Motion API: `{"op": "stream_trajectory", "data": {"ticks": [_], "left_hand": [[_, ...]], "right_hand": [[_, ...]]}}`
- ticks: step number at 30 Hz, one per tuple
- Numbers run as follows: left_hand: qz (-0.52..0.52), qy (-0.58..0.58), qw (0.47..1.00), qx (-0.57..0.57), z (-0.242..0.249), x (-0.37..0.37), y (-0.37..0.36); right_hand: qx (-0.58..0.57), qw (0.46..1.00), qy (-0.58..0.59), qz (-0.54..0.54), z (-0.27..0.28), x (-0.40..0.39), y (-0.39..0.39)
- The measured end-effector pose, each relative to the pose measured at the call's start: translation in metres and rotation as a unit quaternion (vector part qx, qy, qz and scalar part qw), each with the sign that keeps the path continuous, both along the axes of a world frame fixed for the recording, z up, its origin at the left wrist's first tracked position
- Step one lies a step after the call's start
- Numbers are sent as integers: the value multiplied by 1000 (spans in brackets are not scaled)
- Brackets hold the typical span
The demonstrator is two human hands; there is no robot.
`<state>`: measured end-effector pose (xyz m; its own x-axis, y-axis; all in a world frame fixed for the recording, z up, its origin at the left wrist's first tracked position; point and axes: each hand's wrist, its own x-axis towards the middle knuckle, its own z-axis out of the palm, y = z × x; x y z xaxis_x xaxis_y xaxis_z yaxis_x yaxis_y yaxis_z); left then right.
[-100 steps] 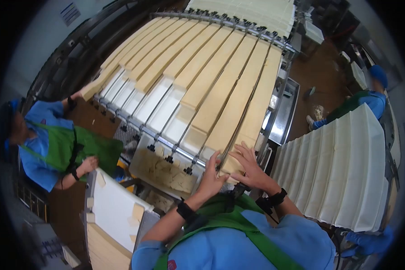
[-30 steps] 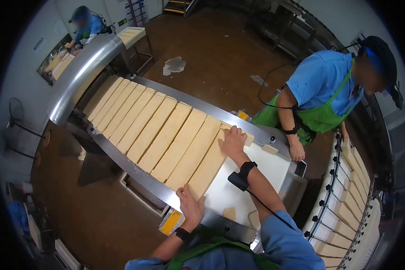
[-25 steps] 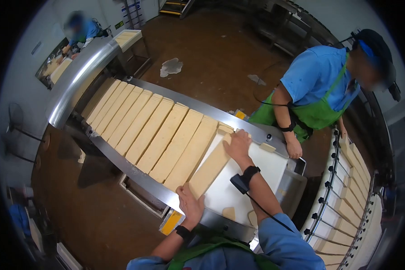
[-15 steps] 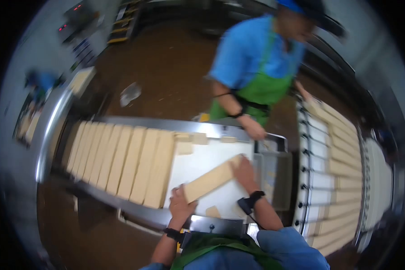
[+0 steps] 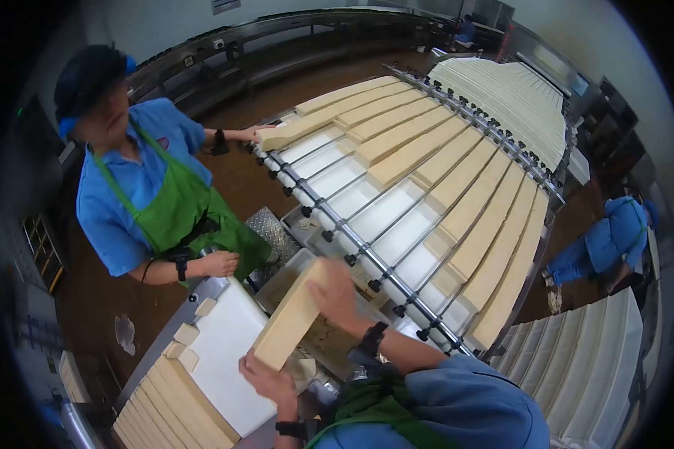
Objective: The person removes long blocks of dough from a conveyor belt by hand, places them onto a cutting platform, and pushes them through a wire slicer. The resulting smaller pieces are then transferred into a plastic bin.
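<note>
A long pale beige slab (image 5: 290, 318) is held at both ends, tilted, above the edge of the white work surface (image 5: 228, 337). My left hand (image 5: 268, 382) grips its lower end, and my right hand (image 5: 338, 293) is wrapped round the side near its upper end. Small cut pieces (image 5: 186, 334) lie along the surface's far edge. Beside them a row of similar slabs (image 5: 174, 400) lies side by side. Ahead, more slabs (image 5: 419, 142) rest in lanes between metal rods on a white conveyor (image 5: 337, 176).
A co-worker (image 5: 157, 179) in a green apron stands at the left, one hand touching a slab on the conveyor. Grey bins (image 5: 329, 348) sit between work surface and conveyor. A metal bar with black knobs (image 5: 352, 241) edges the conveyor. Another person (image 5: 606, 236) is at the right.
The view has swung right towards the conveyor. Both my hands have carried the slab off the white surface towards the bins and conveyor. The co-worker now appears at the left.
</note>
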<state>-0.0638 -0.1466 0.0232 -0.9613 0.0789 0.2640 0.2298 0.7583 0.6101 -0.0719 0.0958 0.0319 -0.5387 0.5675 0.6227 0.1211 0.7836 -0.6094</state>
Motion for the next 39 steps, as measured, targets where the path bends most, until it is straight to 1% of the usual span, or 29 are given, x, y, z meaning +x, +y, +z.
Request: {"op": "stream_trajectory", "data": {"ticks": [1,2,4,8,10,11,13,14,15,16,17,19,20,22,28,29,31,32,34,35,37,38,39], "left_hand": [[-30,17,999,-13,4,-3,26],[-33,21,999,-14,9,-5,52],[-105,10,994,-1,23,-10,104],[-146,17,989,-29,58,-21,189],[-185,-6,981,-57,73,-26,219],[-186,-4,981,-61,76,-31,232],[-217,-21,971,-103,81,-42,253],[-218,-19,970,-108,84,-47,263],[-238,-31,962,-130,88,-53,273],[-257,-43,954,-151,89,-58,280],[-258,-39,953,-155,85,-63,288],[-291,-52,939,-177,79,-76,304],[-292,-49,938,-180,76,-81,309],[-316,-60,925,-203,78,-85,317],[-337,-108,917,-182,82,-88,320],[-338,-107,917,-183,83,-89,318],[-381,-98,909,-141,85,-91,316],[-380,-98,909,-140,82,-90,320],[-311,-96,942,-78,66,-85,333],[-310,-98,943,-76,54,-84,340],[-204,-127,970,29,31,-84,355],[-203,-129,970,33,22,-86,357],[-179,-175,966,65,16,-87,358]], "right_hand": [[-10,1000,-7,-22,5,8,30],[-21,999,-14,-43,10,16,60],[-25,997,-29,-72,23,26,118],[-1,994,-7,-105,10,23,219],[-50,992,-58,-104,-2,20,256],[-54,991,-56,-105,-8,18,271],[-67,983,-119,-123,-20,15,294],[-72,983,-116,-123,-21,15,302],[-99,975,-155,-123,-23,15,310],[-126,966,-192,-122,-24,15,317],[-130,966,-188,-122,-24,15,322],[-92,929,-333,-134,-20,15,332],[-96,929,-330,-136,-20,14,335],[-79,911,-368,-168,-13,13,337],[-121,897,-395,-160,3,14,342],[-121,897,-394,-160,5,14,341],[-106,911,-358,-178,5,15,337],[-106,911,-358,-178,4,15,335],[21,931,-271,-242,3,14,327],[22,931,-273,-241,4,14,321],[22,931,-284,-227,4,15,307],[26,931,-287,-226,3,15,296],[20,944,-274,-185,-1,14,284]]}}
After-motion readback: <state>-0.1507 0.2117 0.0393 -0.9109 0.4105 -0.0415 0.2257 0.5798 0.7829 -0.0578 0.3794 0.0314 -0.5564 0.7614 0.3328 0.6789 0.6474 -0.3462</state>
